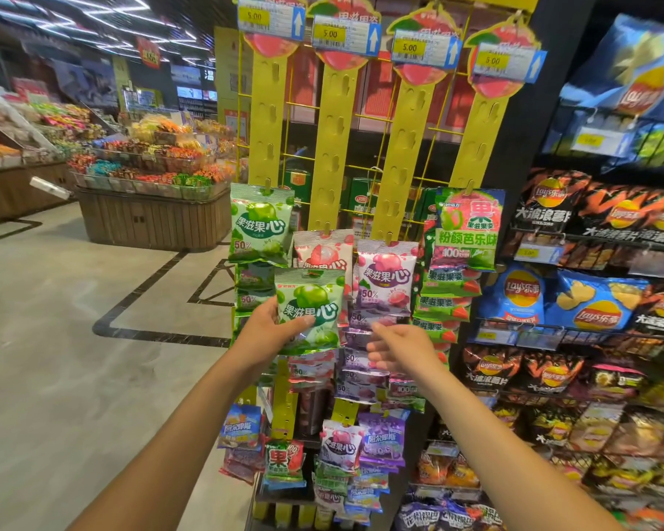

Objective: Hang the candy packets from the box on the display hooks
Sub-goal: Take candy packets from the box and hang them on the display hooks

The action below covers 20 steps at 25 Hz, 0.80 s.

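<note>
Pinching the glossy green plastic candy packet (309, 312) by its lower left edge, the left hand (267, 327) holds it upright before the yellow card display strips (332, 147), likely so its top hole can meet a free hook. The right hand (399, 348) hovers beside it, loosely curled and empty.

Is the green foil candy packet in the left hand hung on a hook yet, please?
Apparently not: the left hand grips the green foil candy packet; no hook pierces its top.
</note>
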{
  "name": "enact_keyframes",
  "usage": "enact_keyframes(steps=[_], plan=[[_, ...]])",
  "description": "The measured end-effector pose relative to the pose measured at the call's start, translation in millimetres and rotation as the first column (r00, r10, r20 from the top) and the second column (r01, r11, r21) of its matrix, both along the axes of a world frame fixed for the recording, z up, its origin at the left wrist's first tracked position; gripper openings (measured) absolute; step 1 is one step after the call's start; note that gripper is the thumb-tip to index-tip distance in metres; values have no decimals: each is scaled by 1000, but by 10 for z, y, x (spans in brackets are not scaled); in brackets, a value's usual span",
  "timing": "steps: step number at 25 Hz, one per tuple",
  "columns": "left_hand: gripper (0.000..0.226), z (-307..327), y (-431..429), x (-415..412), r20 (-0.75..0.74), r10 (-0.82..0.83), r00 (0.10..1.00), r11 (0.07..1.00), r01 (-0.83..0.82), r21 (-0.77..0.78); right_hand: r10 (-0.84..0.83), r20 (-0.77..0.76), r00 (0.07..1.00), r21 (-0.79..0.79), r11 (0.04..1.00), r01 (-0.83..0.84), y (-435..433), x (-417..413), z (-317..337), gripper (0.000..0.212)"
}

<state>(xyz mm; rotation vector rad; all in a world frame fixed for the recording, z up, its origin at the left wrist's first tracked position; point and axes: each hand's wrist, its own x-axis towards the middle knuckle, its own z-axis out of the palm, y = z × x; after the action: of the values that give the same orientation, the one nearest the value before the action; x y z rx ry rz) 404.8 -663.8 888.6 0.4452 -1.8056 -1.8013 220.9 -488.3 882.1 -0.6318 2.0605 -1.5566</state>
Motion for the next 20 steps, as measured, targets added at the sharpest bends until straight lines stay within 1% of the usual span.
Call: enact_keyframes(steps=[2, 4, 7, 8, 9, 11, 12, 14, 16, 18, 20], plan=[[36, 84, -45, 0, -26, 12, 1000, 1000, -12, 2, 60, -85, 995, -70, 995, -66, -113, 130, 178, 23], [32, 206, -99, 11, -44, 27, 999, 999, -29, -27, 106, -159, 981, -151, 980, -131, -281, 274, 389, 19], [33, 463, -233, 33, -82, 58, 995, 996, -63, -65, 173, -272, 947, -220, 946, -237, -557, 466, 697, 15], [38, 562, -313, 32, -102, 74, 992, 994, -81, -70, 184, -303, 935, -233, 937, -260, -649, 523, 791, 18], [48, 691, -370, 39, -122, 106, 987, 990, -116, -78, 190, -335, 923, -234, 932, -277, -728, 574, 895, 22], [81, 949, -504, 39, -159, 196, 968, 970, -215, -116, 186, -339, 922, -265, 921, -284, -911, 640, 1111, 32], [87, 1086, -561, 42, -178, 232, 956, 957, -257, -132, 187, -319, 929, -296, 912, -285, -1000, 663, 1215, 36], [75, 1326, -692, 40, -232, 318, 919, 916, -361, -174, 151, -321, 935, -340, 903, -262, -1191, 657, 1384, 44], [66, 1506, -845, -10, -246, 368, 897, 873, -424, -242, 101, -356, 929, -377, 894, -241, -1359, 637, 1527, 47], [64, 1673, -970, -37, -266, 405, 875, 840, -471, -270, 71, -389, 918, -392, 889, -235, -1494, 626, 1655, 49], [62, 1800, -1056, -45, -271, 411, 870, 823, -482, -300, 47, -413, 910, -392, 892, -224, -1608, 597, 1738, 51]])
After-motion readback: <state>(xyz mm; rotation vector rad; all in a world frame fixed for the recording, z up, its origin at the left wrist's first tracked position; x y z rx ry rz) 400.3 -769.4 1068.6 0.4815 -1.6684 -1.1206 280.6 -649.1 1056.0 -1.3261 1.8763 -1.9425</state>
